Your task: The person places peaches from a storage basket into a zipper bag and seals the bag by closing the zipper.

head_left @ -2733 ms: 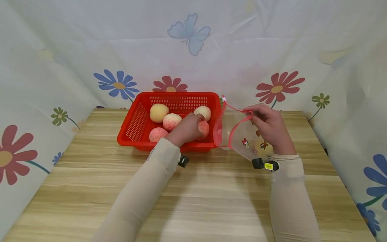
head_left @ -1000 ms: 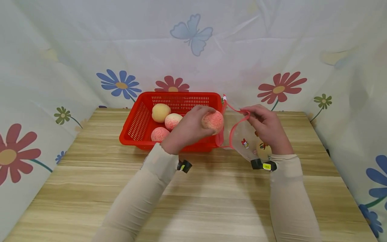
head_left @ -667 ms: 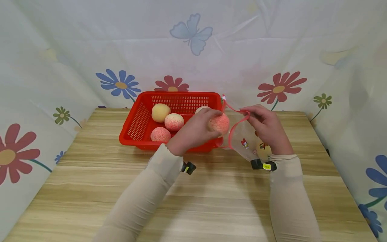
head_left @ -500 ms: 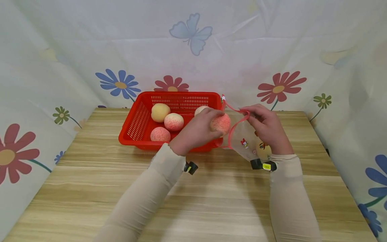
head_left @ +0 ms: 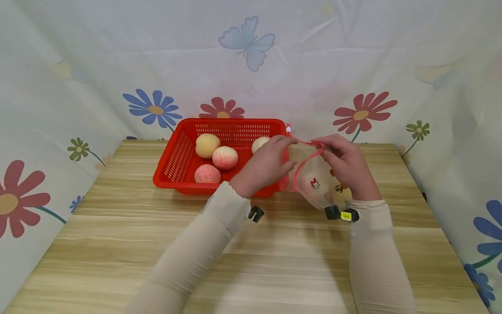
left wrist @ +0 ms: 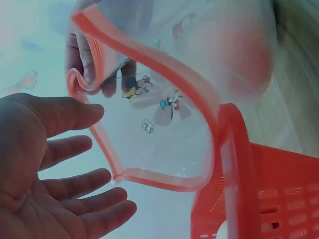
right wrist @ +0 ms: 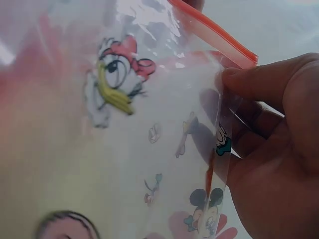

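Observation:
My left hand (head_left: 266, 165) reaches to the mouth of a clear zip bag (head_left: 318, 196) with a pink-red edge and cartoon prints. In the left wrist view its fingers (left wrist: 75, 206) are spread apart and hold nothing. Inside the bag a pinkish-red peach (left wrist: 244, 62) shows blurred. My right hand (head_left: 347, 163) pinches the bag's top edge between thumb and fingers, and the mouth gapes toward the left hand. Through the film in the right wrist view, blurred yellow and pink fruit fills the left side.
A red plastic basket (head_left: 172, 186) stands left of the bag, close against it. In it lie a yellow peach (head_left: 208, 145), a pink-and-white peach (head_left: 225, 158), a speckled pink peach (head_left: 207, 174) and a pale peach (head_left: 259, 143). A flower-printed curtain (head_left: 251, 78) surrounds the wooden table (head_left: 274, 261).
The left hand lifted a pink peach from the basket, carried it right to the bag's mouth and let it go into the bag. The right hand keeps its grip on the edge.

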Action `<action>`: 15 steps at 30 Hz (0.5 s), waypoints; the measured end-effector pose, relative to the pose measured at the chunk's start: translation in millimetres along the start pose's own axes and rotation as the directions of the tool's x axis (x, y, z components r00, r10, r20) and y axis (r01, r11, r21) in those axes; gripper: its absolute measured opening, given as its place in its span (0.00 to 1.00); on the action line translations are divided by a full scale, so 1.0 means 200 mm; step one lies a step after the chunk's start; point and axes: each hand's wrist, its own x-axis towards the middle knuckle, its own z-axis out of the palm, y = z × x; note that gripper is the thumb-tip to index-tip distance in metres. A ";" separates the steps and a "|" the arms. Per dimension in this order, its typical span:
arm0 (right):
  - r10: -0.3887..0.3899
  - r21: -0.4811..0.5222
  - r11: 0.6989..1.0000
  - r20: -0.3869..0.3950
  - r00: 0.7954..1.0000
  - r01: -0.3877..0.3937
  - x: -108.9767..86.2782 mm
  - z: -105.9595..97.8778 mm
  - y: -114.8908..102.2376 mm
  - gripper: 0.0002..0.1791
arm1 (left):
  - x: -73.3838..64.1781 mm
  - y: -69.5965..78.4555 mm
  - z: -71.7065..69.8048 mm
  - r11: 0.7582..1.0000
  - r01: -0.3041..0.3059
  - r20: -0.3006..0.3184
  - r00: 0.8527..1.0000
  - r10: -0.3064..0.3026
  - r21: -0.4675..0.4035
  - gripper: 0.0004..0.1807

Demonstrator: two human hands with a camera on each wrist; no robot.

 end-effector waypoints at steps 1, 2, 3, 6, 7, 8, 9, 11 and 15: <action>-0.001 0.000 1.000 -0.002 1.000 0.001 0.00 0.00 0.00 0.15 | 0.00 0.00 0.00 1.000 0.007 0.004 1.000 -0.007 0.006 0.30; -0.003 0.002 1.000 -0.004 1.000 0.003 0.00 0.00 0.00 0.15 | 0.00 -0.01 0.00 1.000 0.017 0.007 1.000 -0.017 0.005 0.30; -0.004 0.004 1.000 -0.004 1.000 0.004 0.00 0.00 0.00 0.15 | 0.00 -0.01 0.01 1.000 0.025 0.008 1.000 -0.025 0.008 0.30; -0.012 0.010 1.000 -0.010 1.000 0.012 0.00 0.00 0.00 0.15 | -0.01 -0.04 0.01 0.999 0.040 0.002 0.999 -0.040 0.010 0.29; -0.013 0.010 1.000 -0.012 1.000 0.013 0.00 0.00 0.00 0.15 | -0.02 -0.05 0.01 0.999 0.043 -0.004 0.999 -0.043 0.006 0.29; -0.014 0.009 1.000 -0.015 1.000 0.014 0.00 0.00 0.00 0.15 | -0.02 -0.06 0.00 0.999 0.047 -0.009 0.999 -0.047 -0.001 0.28; -0.016 0.009 1.000 -0.017 1.000 0.016 0.00 0.00 0.00 0.15 | -0.02 -0.07 0.00 0.999 0.047 -0.015 0.999 -0.047 -0.003 0.28; -0.017 0.010 1.000 -0.018 1.000 0.018 0.00 -0.01 0.00 0.15 | -0.03 -0.09 -0.01 0.999 0.048 -0.023 0.999 -0.048 -0.003 0.27; -0.019 0.007 1.000 -0.018 1.000 0.019 0.00 0.00 0.01 0.15 | -0.04 -0.13 -0.02 0.998 0.058 -0.025 0.998 -0.058 0.003 0.27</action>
